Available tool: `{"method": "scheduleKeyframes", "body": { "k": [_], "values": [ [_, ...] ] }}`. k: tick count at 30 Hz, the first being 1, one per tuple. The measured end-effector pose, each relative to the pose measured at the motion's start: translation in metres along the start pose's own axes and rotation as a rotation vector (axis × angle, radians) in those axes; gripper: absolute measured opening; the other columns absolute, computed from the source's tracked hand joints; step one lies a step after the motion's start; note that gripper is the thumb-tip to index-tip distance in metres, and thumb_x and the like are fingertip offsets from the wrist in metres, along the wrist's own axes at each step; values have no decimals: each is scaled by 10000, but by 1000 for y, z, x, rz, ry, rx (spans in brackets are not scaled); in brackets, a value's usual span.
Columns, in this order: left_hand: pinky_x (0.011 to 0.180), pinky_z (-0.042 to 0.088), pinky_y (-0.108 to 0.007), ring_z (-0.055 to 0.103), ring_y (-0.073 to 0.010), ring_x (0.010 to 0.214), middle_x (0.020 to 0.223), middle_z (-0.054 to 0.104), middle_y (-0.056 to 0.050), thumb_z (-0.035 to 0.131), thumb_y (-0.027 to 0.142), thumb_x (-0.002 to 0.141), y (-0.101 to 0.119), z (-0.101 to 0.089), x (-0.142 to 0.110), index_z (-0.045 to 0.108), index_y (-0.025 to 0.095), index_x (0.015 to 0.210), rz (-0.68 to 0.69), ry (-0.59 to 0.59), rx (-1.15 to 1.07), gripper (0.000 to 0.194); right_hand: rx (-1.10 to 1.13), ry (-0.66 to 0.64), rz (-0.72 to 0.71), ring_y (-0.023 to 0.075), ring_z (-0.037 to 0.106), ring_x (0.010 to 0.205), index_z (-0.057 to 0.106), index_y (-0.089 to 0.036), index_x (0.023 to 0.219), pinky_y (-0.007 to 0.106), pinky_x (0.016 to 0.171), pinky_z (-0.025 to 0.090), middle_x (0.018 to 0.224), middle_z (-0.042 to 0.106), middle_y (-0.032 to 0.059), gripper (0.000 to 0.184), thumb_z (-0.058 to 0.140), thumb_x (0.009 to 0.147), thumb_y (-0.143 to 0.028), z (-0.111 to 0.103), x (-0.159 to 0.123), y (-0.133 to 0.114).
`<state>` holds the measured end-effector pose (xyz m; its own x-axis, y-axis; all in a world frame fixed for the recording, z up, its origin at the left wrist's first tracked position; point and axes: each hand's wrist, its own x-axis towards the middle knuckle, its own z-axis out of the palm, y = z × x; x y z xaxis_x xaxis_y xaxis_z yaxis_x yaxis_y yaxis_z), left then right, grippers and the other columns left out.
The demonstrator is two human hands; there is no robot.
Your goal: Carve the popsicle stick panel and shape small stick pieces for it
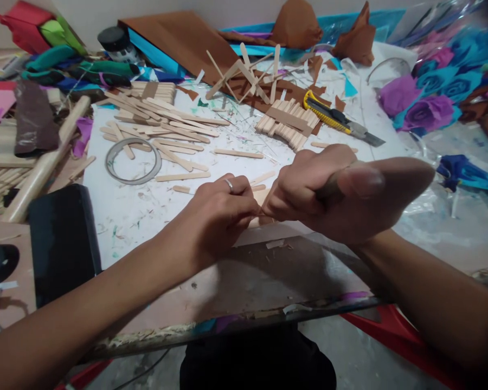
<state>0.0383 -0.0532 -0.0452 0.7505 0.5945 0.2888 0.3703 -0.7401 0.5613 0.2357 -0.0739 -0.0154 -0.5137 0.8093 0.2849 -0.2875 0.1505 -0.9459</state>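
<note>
Both hands meet at the middle of a white work board. My left hand, a ring on one finger, has its fingers pinched together on a small wooden craft stick piece. My right hand is curled into a fist round a dark handle, whose end shows under the thumb; its tip is hidden between the hands. Loose wooden sticks lie in a pile beyond the left hand. A glued panel of sticks rests past the right hand.
A yellow utility knife lies at the back right. A tape ring, a wooden dowel and a black block sit on the left. Brown paper, paper roses and plastic wrap crowd the far edges.
</note>
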Motion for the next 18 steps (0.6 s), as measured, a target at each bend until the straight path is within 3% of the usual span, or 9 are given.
{"method": "scheduleKeyframes", "body": {
  "k": [12, 18],
  "values": [
    [746, 512, -253, 657, -149, 783, 745, 670, -25, 591, 116, 901, 5, -2, 1, 738, 185, 727, -39, -6, 30, 239, 1, 30, -19, 98, 190, 510, 279, -225, 530, 307, 502, 205, 560, 160, -53, 602, 561, 997, -482, 0, 1, 2],
    [745, 504, -261, 648, -146, 776, 769, 673, -23, 590, 97, 888, 6, -2, 1, 724, 188, 704, -56, -9, 9, 246, -70, 26, 41, 104, 211, 521, 250, -228, 538, 301, 521, 263, 557, 177, -49, 557, 513, 1000, -394, -1, 0, -3]
  ]
}}
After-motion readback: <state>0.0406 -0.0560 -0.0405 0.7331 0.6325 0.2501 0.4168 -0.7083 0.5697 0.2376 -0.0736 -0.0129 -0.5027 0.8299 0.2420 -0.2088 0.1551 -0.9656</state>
